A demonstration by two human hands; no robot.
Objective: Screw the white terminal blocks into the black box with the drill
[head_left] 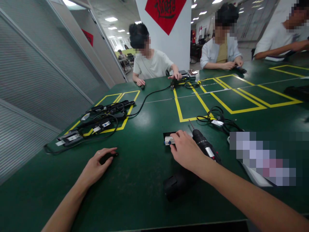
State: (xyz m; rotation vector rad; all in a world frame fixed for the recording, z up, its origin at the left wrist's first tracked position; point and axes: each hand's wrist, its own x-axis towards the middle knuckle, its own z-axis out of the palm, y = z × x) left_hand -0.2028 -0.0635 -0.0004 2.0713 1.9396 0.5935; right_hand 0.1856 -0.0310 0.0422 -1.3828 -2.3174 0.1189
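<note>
My left hand (96, 166) rests on the green table, its thumb and fingers curled around a small dark object (116, 154) that is mostly hidden. Further right, my right hand (187, 149) has its fingertips on a small white block with blue parts (169, 140), gripping it at its right end. That block sits at a black rectangular patch on the tabletop. Beside and partly under my right forearm lies a black power drill (204, 143), its thin bit pointing away from me. The drill's thick base (176, 186) shows below my right wrist.
Bundled black cables and adapters (103, 124) lie at the left on the green table (135, 199). Another cable (224, 124) lies right of the drill, near a white-edged, blurred-out object (258, 177). Yellow tape outlines mark the table. Three people sit across it.
</note>
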